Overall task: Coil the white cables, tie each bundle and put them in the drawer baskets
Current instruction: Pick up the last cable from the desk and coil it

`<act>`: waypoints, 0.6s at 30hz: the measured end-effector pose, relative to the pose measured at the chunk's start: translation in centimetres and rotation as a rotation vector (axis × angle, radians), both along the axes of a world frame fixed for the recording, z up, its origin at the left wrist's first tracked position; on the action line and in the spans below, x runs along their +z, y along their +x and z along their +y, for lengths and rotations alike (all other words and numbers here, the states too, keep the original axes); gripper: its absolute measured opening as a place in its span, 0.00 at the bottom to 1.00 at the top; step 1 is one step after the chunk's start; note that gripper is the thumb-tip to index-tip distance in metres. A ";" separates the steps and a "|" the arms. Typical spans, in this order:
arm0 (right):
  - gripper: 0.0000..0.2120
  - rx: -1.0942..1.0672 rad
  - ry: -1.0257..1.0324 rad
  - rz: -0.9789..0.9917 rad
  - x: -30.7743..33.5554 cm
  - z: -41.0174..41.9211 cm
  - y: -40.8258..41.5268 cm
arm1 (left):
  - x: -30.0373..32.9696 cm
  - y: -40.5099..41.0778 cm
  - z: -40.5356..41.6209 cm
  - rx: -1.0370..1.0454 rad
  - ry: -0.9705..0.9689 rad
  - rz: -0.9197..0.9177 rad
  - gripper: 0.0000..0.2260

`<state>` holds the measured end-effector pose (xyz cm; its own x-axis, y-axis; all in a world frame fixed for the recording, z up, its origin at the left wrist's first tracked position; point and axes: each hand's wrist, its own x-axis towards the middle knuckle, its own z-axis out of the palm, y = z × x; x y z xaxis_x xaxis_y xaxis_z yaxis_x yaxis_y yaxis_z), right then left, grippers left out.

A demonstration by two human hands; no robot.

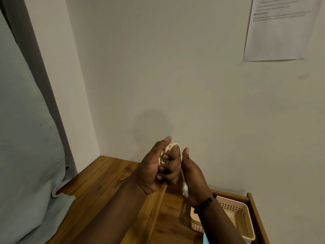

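Left hand (pixel 151 170) grip: fingers curled tight round the coiled white cable (pixel 173 147), thumb sticking up. Coil loop arcs above the fingers, lower centre of frame, long axis roughly vertical. Loose tail hangs straight down, connector (pixel 185 189) pointing down. Right hand (pixel 193 175) just beside it, thumb up; whether it grips the cable can't be told. Both forearms rise from bottom of frame. Beneath: wooden tabletop (pixel 105 178); open drawer (pixel 253 205) lower right with a beige basket (pixel 244 219).

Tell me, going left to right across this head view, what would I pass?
Pale curtain → wooden tabletop → left hand gripping the coiled white cable → right hand → basket → paper sheet on the wall.
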<state>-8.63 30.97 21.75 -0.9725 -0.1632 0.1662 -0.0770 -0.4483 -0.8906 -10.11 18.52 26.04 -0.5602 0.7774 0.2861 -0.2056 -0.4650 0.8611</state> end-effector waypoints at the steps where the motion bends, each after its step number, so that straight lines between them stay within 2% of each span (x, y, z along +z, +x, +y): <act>1: 0.29 0.026 -0.028 -0.011 -0.2 -0.4 0.3 | 0.0 -0.4 -0.3 0.054 0.025 0.006 0.20; 7: 0.33 -0.063 0.079 -0.014 -1.5 -4.0 1.1 | -1.0 -2.1 -0.9 0.466 -0.041 0.099 0.27; 10: 0.41 -0.076 0.216 -0.054 -2.7 -5.3 1.5 | -1.3 -2.6 0.0 0.616 0.023 0.062 0.29; 11: 0.38 -0.101 0.281 -0.045 -3.0 -5.7 1.8 | -1.4 -2.6 0.2 0.651 0.020 0.066 0.28; 13: 0.21 -0.217 0.366 -0.031 -3.2 -5.9 2.0 | -2.0 -2.2 0.6 0.736 -0.039 0.082 0.29; 14: 0.19 -0.253 0.386 -0.027 -2.6 -6.0 2.4 | -2.5 -2.1 0.6 0.752 -0.023 0.061 0.29; 18: 0.22 -0.467 0.428 -0.009 -0.8 -7.0 2.0 | -3.8 -2.0 0.8 0.679 0.159 -0.087 0.31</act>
